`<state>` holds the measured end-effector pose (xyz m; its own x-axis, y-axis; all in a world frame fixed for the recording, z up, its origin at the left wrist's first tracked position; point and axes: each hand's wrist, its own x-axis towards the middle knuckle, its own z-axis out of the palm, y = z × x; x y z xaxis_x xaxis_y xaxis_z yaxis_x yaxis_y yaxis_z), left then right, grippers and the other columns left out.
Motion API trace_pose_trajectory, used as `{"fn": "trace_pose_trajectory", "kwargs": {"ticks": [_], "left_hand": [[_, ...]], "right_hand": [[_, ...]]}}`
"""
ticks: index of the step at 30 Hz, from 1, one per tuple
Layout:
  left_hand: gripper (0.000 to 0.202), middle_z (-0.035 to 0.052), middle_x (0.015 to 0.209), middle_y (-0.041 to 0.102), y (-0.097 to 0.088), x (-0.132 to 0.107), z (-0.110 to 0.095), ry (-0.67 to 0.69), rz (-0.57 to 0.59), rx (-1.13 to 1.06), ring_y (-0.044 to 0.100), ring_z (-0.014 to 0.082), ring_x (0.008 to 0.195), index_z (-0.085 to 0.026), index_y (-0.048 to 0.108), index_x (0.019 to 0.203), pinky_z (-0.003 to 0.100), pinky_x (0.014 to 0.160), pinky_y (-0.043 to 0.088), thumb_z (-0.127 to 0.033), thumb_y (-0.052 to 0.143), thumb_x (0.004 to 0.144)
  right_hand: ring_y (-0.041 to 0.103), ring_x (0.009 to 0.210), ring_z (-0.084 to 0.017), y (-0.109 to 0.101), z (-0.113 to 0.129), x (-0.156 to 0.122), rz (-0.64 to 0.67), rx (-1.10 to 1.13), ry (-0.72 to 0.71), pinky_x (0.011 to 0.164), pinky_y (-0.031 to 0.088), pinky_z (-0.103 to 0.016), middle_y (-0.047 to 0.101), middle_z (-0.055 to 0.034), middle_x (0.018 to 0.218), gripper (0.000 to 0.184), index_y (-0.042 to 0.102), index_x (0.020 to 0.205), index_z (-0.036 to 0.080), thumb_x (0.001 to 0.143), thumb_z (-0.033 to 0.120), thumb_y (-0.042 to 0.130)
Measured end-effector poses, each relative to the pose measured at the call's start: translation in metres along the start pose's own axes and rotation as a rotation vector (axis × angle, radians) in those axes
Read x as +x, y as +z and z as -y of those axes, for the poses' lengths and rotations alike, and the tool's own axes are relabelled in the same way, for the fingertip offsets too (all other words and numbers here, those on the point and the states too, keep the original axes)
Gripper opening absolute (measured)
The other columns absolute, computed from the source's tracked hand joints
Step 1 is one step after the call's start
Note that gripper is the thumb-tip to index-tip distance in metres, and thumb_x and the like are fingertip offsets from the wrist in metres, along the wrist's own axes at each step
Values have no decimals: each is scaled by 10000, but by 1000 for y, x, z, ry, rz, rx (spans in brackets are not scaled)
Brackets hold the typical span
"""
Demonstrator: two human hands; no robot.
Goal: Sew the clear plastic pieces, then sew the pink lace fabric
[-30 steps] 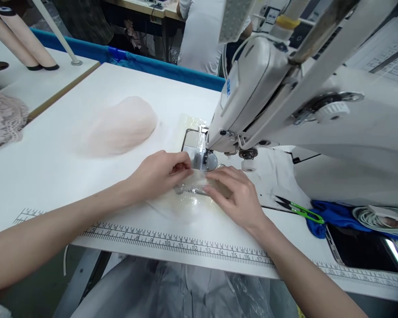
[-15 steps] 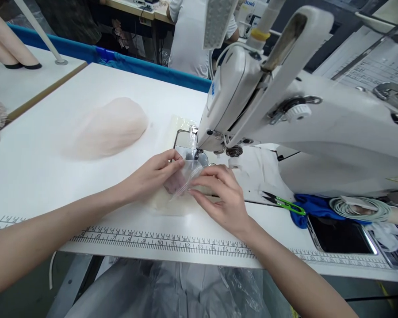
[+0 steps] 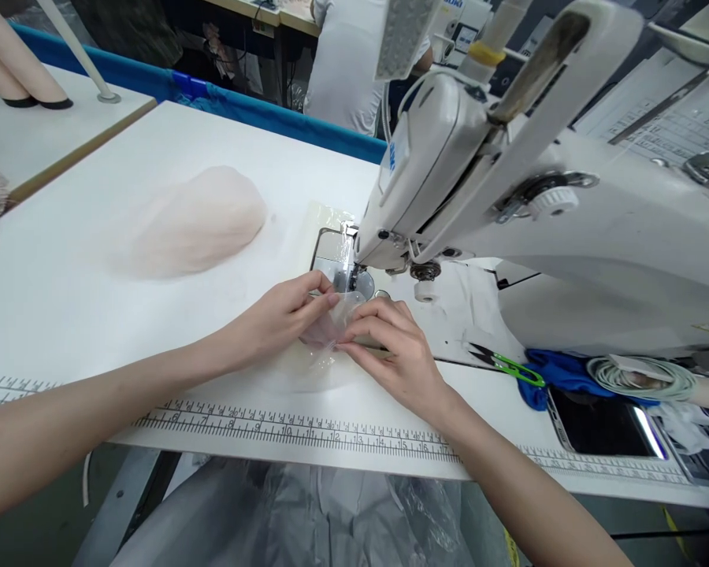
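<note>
A small sheer, pale piece of fabric [image 3: 329,331] lies just in front of the presser foot [image 3: 350,277] of a white sewing machine [image 3: 508,197]. My left hand [image 3: 283,315] pinches its left edge with thumb and fingers closed. From the right, my right hand [image 3: 399,346] has its fingers curled on the fabric's other edge, pressing it to the white table [image 3: 64,299]. Both hands sit close together at the needle plate.
A heap of pale pink sheer fabric [image 3: 194,220] lies on the table to the left. Green-handled thread snips [image 3: 505,362], blue cloth [image 3: 558,374], a coiled cable [image 3: 644,376] and a phone [image 3: 603,425] lie at right. A ruler strip [image 3: 307,433] marks the front edge. A person in white [image 3: 348,63] stands behind.
Both hands have drawn closer together on the sheer piece and pushed it nearer the presser foot. The view shifted slightly.
</note>
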<state>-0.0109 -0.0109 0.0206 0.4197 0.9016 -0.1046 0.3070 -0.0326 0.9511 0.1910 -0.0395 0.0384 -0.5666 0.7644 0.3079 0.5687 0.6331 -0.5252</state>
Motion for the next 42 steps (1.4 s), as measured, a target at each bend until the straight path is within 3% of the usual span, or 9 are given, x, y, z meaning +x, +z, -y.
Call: {"fn": "trace_pose_trajectory", "kwargs": {"ticks": [3, 9, 11, 15, 18, 23, 28, 32, 42], "left_hand": [[263, -3, 704, 688, -2, 3, 4, -48, 47, -173, 673, 167, 638, -221, 486, 871, 281, 575, 536, -473, 454, 939], [276, 20, 718, 733, -7, 4, 7, -103, 82, -411, 724, 206, 683, -220, 457, 876, 317, 599, 588, -489, 495, 926], [300, 32, 739, 737, -8, 3, 5, -98, 90, -430, 723, 203, 689, -215, 463, 867, 309, 605, 584, -508, 511, 915], [303, 43, 793, 734, -9, 0, -2, -105, 116, -438, 718, 202, 732, -215, 479, 840, 293, 620, 569, -505, 526, 908], [254, 34, 794, 713, -11, -1, -6, -127, 114, -471, 698, 191, 730, -214, 501, 843, 283, 619, 553, -457, 530, 912], [314, 41, 842, 671, -18, -1, -12, -67, 104, -278, 648, 184, 750, -201, 537, 845, 279, 630, 524, -513, 558, 881], [571, 64, 1166, 643, -12, -2, -14, 44, 218, 62, 628, 266, 1028, -245, 540, 1180, 321, 763, 524, -458, 763, 700], [332, 30, 1005, 682, -8, 0, -8, 49, 321, -10, 656, 215, 881, -219, 567, 1088, 285, 710, 504, -347, 645, 792], [142, -33, 677, 567, -2, -3, -8, 6, 137, 57, 485, 116, 528, -206, 571, 900, 229, 499, 367, -301, 492, 831]], "right_hand": [[596, 918, -164, -12, 3, 1, 125, 77, 14, 827, 385, -341, 642, -17, 928, 44, 642, 893, 214, 925, 232, 618], [550, 591, -84, -51, 14, 2, 1017, 495, 214, 558, 409, -207, 606, 22, 652, 308, 693, 708, 171, 893, 412, 640], [520, 532, -81, -54, 13, 2, 839, 441, 361, 512, 382, -211, 588, 29, 592, 367, 676, 672, 170, 879, 470, 637], [520, 471, -92, -44, 7, 4, 170, 212, 598, 445, 369, -213, 585, 50, 580, 260, 660, 863, 197, 796, 438, 732], [492, 391, -63, -32, 2, 4, 230, 436, 668, 378, 376, -209, 687, 28, 776, 381, 614, 1104, 223, 779, 375, 744], [601, 475, -108, -17, 2, 5, 293, 791, 697, 443, 460, -210, 624, 31, 616, 206, 631, 865, 169, 820, 363, 685], [576, 634, -109, -7, 11, 3, 243, 566, 508, 555, 466, -234, 638, 17, 790, 149, 631, 905, 196, 827, 314, 678], [544, 660, -100, -8, 8, 1, 194, 476, 440, 595, 451, -238, 598, 31, 832, 226, 588, 961, 207, 769, 177, 703], [622, 699, -109, -2, -6, 0, -72, 519, 537, 620, 483, -233, 679, 20, 774, 153, 659, 876, 201, 750, 170, 741]]}}
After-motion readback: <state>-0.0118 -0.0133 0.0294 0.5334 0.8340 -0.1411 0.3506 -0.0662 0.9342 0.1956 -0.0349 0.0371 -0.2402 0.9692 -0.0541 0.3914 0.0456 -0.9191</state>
